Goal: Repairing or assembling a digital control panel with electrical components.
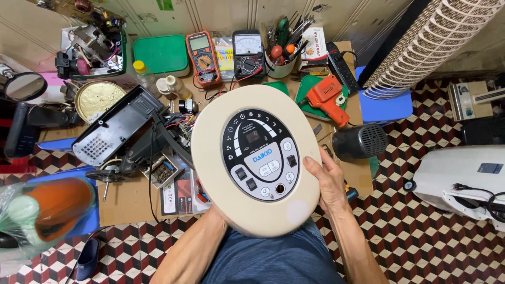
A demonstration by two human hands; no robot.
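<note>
You hold the cream oval fan base up in front of your body, above your lap, with its black control panel facing you. Your right hand grips the right rim, fingers closed around the edge and thumb lying on the front face. Your left hand is hidden behind the lower left of the base, so I cannot tell how its fingers are; only the forearm is visible. The long axis of the base runs from upper left to lower right, a little tilted from vertical. Behind it, on the cardboard, lie the black fan housing and the orange drill.
</note>
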